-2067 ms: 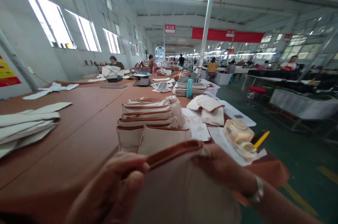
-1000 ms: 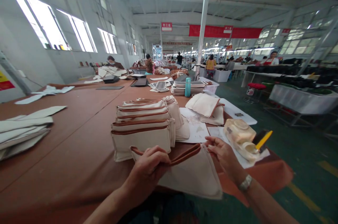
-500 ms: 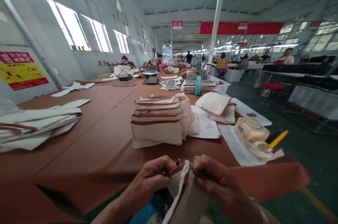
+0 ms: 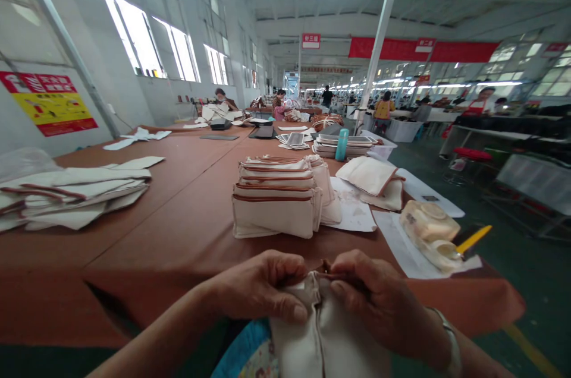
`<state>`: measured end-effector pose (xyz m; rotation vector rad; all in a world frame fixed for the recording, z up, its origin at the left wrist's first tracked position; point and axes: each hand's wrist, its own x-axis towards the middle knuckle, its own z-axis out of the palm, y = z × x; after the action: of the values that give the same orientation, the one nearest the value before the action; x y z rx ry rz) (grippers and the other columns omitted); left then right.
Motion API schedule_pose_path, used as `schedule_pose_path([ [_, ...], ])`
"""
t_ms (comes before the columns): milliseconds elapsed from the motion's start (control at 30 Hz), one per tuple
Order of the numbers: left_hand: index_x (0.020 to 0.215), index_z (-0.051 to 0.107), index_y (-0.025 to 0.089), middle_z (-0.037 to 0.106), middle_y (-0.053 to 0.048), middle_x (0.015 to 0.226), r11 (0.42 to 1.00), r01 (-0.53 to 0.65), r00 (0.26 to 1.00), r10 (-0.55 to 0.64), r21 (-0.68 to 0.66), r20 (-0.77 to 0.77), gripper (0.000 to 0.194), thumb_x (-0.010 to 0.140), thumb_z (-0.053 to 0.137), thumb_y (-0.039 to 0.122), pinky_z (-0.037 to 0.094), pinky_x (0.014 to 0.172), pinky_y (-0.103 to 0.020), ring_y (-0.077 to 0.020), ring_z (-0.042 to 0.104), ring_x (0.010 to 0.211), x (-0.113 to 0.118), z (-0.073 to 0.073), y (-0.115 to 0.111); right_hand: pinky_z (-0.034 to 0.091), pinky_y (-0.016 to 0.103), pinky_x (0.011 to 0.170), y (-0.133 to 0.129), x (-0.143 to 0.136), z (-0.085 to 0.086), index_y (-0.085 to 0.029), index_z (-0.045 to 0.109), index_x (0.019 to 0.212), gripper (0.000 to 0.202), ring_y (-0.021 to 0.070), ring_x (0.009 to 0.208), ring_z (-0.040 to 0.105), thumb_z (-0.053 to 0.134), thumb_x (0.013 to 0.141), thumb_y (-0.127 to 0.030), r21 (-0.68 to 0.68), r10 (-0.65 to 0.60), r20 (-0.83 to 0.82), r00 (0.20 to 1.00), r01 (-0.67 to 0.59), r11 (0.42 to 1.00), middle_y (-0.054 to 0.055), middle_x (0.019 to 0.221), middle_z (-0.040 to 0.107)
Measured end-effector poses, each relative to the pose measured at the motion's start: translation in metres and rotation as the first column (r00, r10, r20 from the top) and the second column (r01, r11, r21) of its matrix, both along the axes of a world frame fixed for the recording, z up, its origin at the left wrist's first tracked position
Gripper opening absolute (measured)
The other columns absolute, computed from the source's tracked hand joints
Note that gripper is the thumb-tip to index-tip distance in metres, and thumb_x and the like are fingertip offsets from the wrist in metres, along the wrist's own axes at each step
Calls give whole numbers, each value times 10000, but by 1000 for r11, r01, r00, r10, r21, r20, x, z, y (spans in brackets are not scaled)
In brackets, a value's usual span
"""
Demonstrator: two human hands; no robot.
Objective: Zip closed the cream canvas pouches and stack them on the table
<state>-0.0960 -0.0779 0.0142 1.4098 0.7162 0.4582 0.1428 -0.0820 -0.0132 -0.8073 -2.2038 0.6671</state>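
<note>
At far left, I saw a loose pile of off-white, brown-edged fabric pieces (image 4: 75, 194) lying on the desk (image 4: 191, 211), which was covered in reddish-brown sheeting. Further right, the person's bare left hand (image 4: 270, 286) pinched the upper left side of an off-white fabric piece with a raised centre seam (image 4: 303, 342), held at the desk's near edge. Ahead of it, I made out a row of cream fabric pouches with brown-trimmed openings (image 4: 274, 217), packed face to face. Beyond these stood a turquoise cylindrical bottle (image 4: 341, 145). The right hand (image 4: 379, 301), a pale band at its wrist, gripped the seamed piece's top right side. At right, a yellowish plastic container (image 4: 428, 220) sat on white paper (image 4: 390, 241), just beside a yellow-handled tool (image 4: 475, 239) whose dark end I couldn't identify.
</note>
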Motion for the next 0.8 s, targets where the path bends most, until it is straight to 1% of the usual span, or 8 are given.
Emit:
schedule_pose_path([
  [67,831,585,142,494,42,735,989,-3,987,26,149,-156,237,705,753,251,296,544,-170,-92,389,650,-4,0,6,357,239,573,6,3,-9,-206,510,954,22,125,613,526,493,941,-211,11,11,31,999,-12,1000,-12,733,585],
  [100,852,592,144,507,45,751,983,-3,981,39,185,-192,236,694,749,223,290,537,-164,-92,394,660,-5,-2,8,357,241,580,8,3,-14,-205,511,951,25,127,624,530,488,941,-205,20,27,46,999,-28,999,-9,742,588],
  [133,873,597,145,524,44,772,983,-4,979,40,182,-198,261,679,757,216,295,541,-162,-94,407,672,-6,-6,9,355,243,585,9,2,-20,-205,511,944,23,128,629,531,489,941,-205,27,42,57,998,-44,999,-8,746,588],
  [233,928,610,137,551,23,808,999,-17,993,22,45,-118,345,689,786,312,323,569,-172,-105,431,693,-2,-22,8,341,244,573,11,0,-34,-205,511,924,35,124,613,515,525,932,-236,7,54,60,997,-54,999,-18,724,569],
  [333,914,640,118,539,11,784,998,-36,999,35,-42,-35,361,715,784,382,333,598,-187,-106,415,693,3,-34,5,355,245,590,12,-1,-42,-201,535,898,54,129,639,514,545,925,-247,-19,66,38,997,-66,998,-5,752,561],
  [533,900,645,121,530,15,763,992,-73,997,76,-105,28,327,721,784,356,322,603,-194,-100,407,676,7,-44,4,413,245,660,11,-6,-47,-194,551,928,94,136,721,534,463,956,-178,-81,131,-112,985,-141,987,22,821,560],
  [700,886,647,121,529,15,744,984,-90,995,95,-154,26,335,692,794,351,321,591,-195,-101,414,663,10,-41,6,414,264,678,8,-10,-41,-192,548,903,150,153,742,531,416,973,-183,-110,77,-49,996,-82,990,26,819,565],
  [800,850,657,103,523,6,734,986,-132,991,133,-105,10,306,730,759,366,317,600,-208,-103,401,662,13,-40,7,404,266,672,6,-12,-37,-193,528,881,176,152,728,531,380,978,-191,-193,32,-3,999,-32,981,20,811,559],
])
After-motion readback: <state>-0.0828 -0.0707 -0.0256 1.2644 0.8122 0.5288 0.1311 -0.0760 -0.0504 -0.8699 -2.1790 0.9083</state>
